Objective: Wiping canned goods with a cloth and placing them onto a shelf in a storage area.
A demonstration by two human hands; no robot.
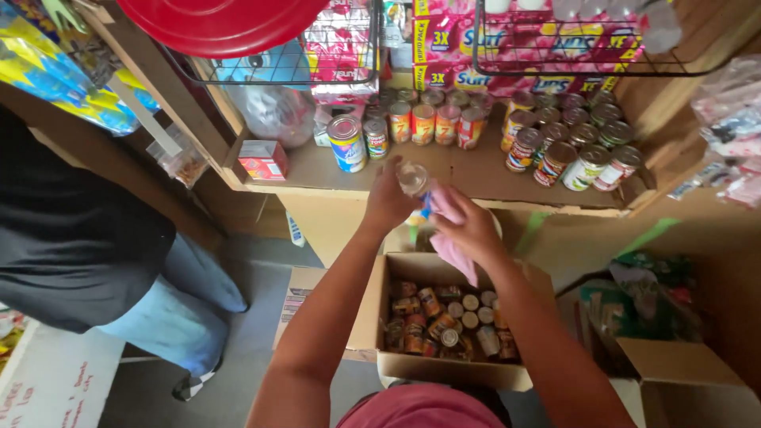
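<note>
Left hand (pixel 388 202) gripping small tin can (pixel 412 178), holding it above open cardboard box (pixel 452 371), just before wooden shelf (pixel 468 170). Right hand (pixel 472 230) clutching pink cloth (pixel 452 238), pressing it against can. Box holding many small cans, some upright, some lying tumbled. Shelf carrying rows of round labelled tins (pixel 571 147), small red carton (pixel 263 158). Wire baskets (pixel 333 55) hanging above. Second person in dark shirt, jeans (pixel 170 309) standing at left.

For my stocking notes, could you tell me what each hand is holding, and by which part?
The left hand grips a tin can around its side, top end facing up. The right hand holds a pink cloth bunched against the can.
</note>
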